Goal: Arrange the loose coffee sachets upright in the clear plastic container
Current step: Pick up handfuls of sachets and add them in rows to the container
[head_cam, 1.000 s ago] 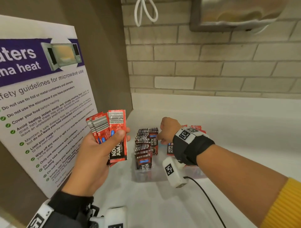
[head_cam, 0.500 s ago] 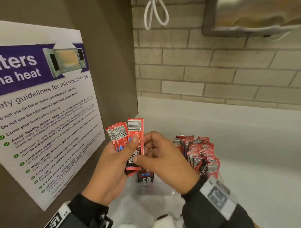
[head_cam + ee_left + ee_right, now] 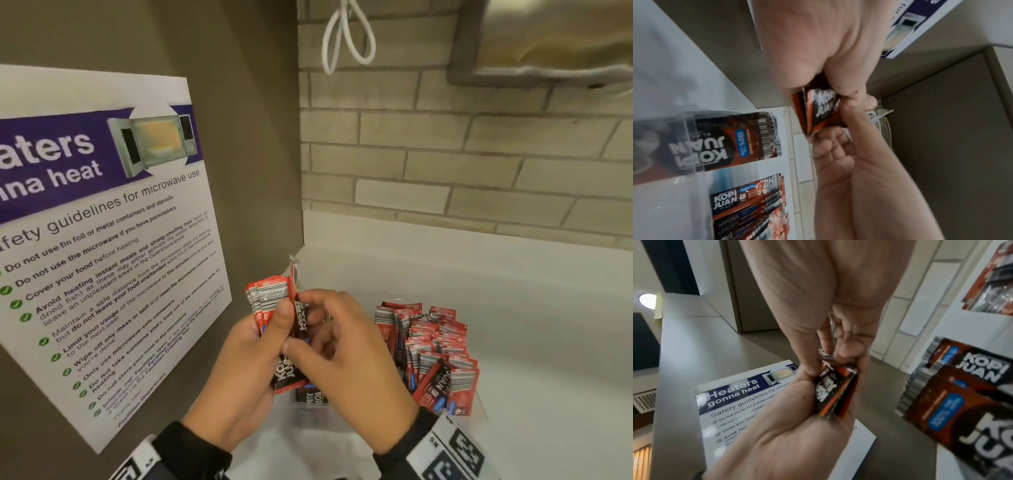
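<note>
1. Left hand (image 3: 236, 363): holding a fanned bunch of Kopi Juan coffee sachets (image 3: 270, 301) above the front of the container, thumb clamping across their faces, the other fingers curling behind.

2. Right hand (image 3: 349, 359): pinching 1 sachet (image 3: 303, 320) between thumb and index finger, right against the bunch, that sachet sitting edge-on to the head camera. In the left wrist view the pinch (image 3: 851, 104) is landing on the sachet's upper corner.

3. Clear plastic container (image 3: 479, 409): standing on the white desk (image 3: 513, 325) below and to the right of the hands. 1 row of sachets (image 3: 431, 346) is standing upright and packed on its right side, with a front sachet leaning out at a slant. A shorter row (image 3: 310, 394) is showing under the hands on the left side, mostly hidden.

4. Microwave safety poster (image 3: 102, 240): hanging on the brown panel to the left, well apart from the work.

5. Step in hand, as I judge it: peeling 1 sachet off the bunch for placing. Doing it well is likely meaning keeping the left thumb firm so the rest are not sliding out, drawing the single sachet clear along its length, turning it the same way as the standing row, and lowering it bottom edge first tight against its neighbours so nothing is tipping.
</note>
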